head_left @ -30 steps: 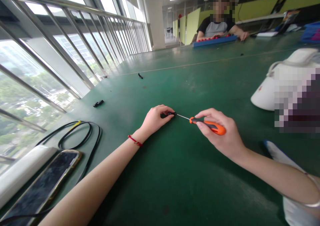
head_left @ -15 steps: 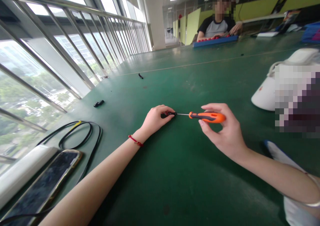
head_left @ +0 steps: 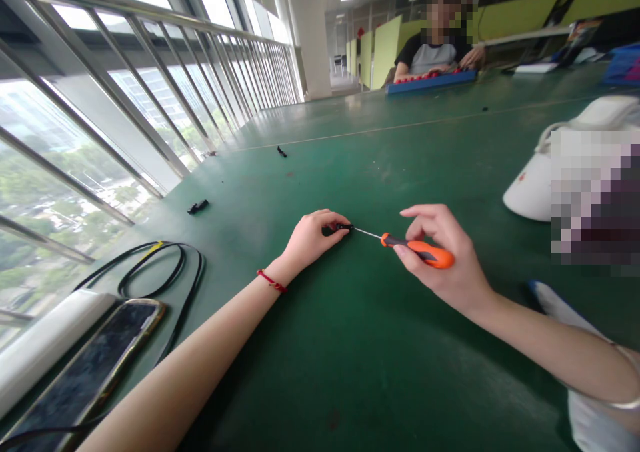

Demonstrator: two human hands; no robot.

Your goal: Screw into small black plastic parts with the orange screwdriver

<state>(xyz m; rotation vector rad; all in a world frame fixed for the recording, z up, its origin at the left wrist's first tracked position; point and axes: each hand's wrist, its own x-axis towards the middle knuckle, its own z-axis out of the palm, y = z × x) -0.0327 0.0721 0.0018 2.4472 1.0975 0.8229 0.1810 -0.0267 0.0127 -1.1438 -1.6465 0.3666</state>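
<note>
Green tabletop (head_left: 360, 345) lies beneath a slim-shafted screwdriver (head_left: 393, 241) (orange-and-gray handle (head_left: 434, 255)).

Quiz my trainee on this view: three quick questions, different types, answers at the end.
1. Multiple choice: What is the left hand pinching?
A) a white plastic box
B) a small black part
C) a blue tray

2. True or false: The metal shaft of the orange-and-black screwdriver points away from the left hand.

3. Fill in the blank: The looped black cable has a ____ tie around it.

Key: 1 B; 2 false; 3 yellow
</note>
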